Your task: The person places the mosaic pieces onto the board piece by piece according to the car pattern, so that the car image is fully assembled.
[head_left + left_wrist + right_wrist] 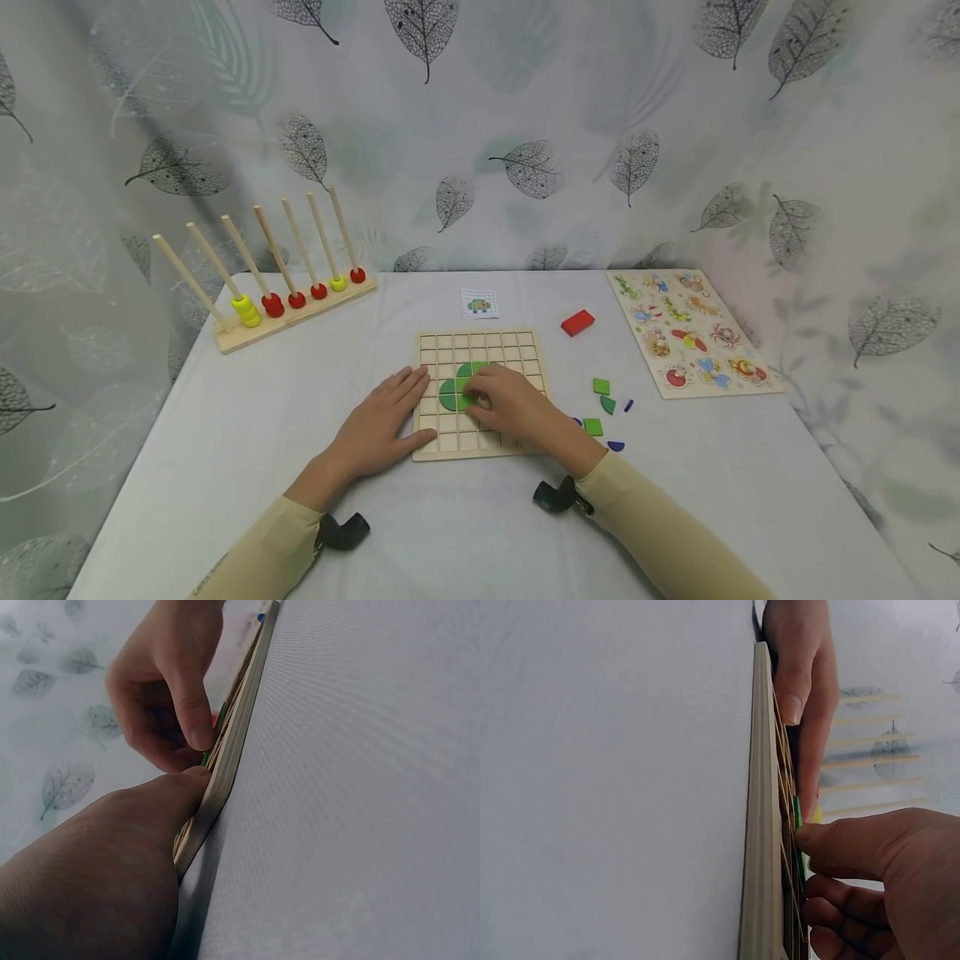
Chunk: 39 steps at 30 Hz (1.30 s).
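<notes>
My left hand [380, 427] rests on the left edge of a wooden grid board [525, 339], fingers straight and thumb along its near left part. Over the middle of the board my right hand [513, 406] has its fingers curled, with thumb and fingertips at a green tile [799, 814] in the grid. Rounded dark green pieces [447, 395] lie in cells beside those fingertips. Part of the green group is hidden under the right hand. To the board's right lie loose green square tiles [602, 386], a green quarter-round piece [607, 404] and small blue pieces [616, 446].
Behind the board lies a pattern card [479, 304], with a red block [577, 322] to its right. A wooden peg stand [300, 318] with red and yellow beads is at the back left. An animal picture board [690, 333] lies at the back right.
</notes>
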{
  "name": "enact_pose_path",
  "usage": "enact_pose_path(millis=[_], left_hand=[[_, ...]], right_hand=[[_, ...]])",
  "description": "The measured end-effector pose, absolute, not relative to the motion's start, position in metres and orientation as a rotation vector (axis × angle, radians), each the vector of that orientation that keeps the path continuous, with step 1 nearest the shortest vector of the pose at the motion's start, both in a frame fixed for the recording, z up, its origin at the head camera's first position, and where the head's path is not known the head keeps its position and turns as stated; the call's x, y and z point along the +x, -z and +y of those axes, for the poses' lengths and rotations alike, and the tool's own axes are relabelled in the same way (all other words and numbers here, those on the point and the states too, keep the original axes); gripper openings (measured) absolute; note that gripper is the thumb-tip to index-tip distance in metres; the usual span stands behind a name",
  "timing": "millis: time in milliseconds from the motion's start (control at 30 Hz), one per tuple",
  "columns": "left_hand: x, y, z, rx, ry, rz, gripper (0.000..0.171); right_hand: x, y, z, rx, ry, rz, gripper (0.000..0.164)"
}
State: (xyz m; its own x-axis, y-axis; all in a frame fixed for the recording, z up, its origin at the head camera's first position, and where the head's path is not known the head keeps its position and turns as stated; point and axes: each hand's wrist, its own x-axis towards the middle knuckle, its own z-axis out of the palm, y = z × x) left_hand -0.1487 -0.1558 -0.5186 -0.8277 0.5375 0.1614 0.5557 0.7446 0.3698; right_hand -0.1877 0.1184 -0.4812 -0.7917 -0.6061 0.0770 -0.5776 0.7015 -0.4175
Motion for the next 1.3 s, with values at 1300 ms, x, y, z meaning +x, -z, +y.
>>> enact_pose_path(millis=[1300], left_hand=[[-0.149,0.518,-0.155,-0.907,0.619,-2.92,0.093]], right_hand=[[-0.195,0.436,0.213,-0.827,0.777,2.974,0.03]])
